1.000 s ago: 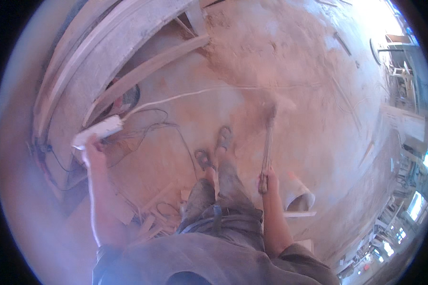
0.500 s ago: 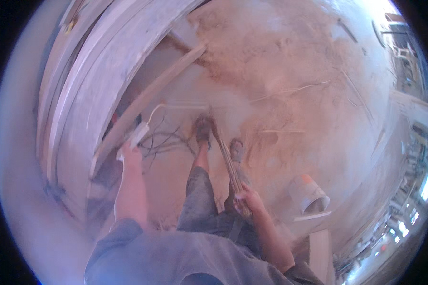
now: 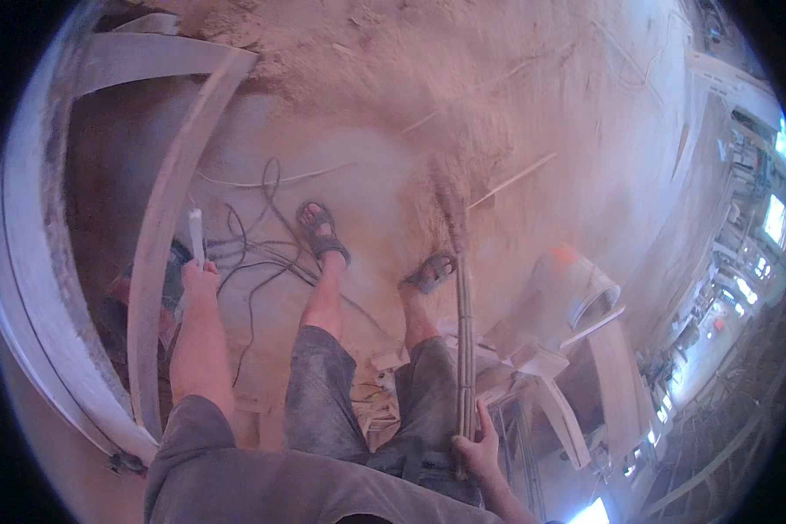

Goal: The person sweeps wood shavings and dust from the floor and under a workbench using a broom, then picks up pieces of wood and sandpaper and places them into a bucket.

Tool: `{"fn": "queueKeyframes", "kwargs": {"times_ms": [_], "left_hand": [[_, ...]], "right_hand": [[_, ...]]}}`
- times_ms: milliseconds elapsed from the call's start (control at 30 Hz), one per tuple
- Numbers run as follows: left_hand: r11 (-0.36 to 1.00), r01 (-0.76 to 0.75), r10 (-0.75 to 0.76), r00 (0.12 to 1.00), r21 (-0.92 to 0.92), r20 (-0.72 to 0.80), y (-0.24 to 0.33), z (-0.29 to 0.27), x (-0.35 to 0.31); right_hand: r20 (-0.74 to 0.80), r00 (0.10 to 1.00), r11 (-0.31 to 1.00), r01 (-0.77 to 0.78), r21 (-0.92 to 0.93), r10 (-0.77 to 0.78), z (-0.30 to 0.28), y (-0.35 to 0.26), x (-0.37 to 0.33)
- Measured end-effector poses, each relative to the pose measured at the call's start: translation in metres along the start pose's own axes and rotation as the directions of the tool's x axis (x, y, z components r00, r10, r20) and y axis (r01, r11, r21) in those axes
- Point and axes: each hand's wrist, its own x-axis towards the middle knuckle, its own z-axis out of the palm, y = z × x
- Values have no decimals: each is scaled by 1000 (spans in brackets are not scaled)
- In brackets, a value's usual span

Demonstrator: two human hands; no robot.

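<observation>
The broom (image 3: 459, 288) stands nearly upright beside the person's right foot, its bristle head down in the sawdust-covered floor (image 3: 585, 131), and the right hand (image 3: 473, 450) is clenched around the top of its bundled-stick handle. The left hand (image 3: 199, 279) grips a short white bar (image 3: 196, 234) above tangled black cables (image 3: 262, 253), next to a long curved wooden plank (image 3: 162, 253).

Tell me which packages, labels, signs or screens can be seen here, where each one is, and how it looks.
No package, label, sign or screen can be made out with certainty.
White bucket: on its side on the dusty floor, right of the feet; round, with an orange patch, no label readable.
Bright rectangles: far right edge; light blue-white, too blurred to say whether screens or openings.
</observation>
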Motion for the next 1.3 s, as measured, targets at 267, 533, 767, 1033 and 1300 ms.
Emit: {"fn": "queueKeyframes", "kwargs": {"times_ms": [267, 533, 767, 1033, 1300], "left_hand": [[385, -817, 82, 494, 430, 865, -189, 119, -145], [82, -971, -131, 214, 226, 968, -415, 162, -291], [231, -826, -181, 483, 515, 857, -467, 112, -439], [-369, -840, -245, 501, 398, 830, -476, 93, -369], [-624, -781, -165, 99, -26, 981, -536, 344, -361]], "right_hand": [[-283, 958, 941, 140, 307, -50, -14, 61, 32], [-310, 795, 850, 454, -265, -522, -107, -80, 243], [40, 846, 633, 428, -646, -531, -147, -78, 247], [-48, 985, 951, 148, -273, -167, -220, 26, 116], [-114, 979, 709, 199, 676, -166, -171, 20, 288]]}}
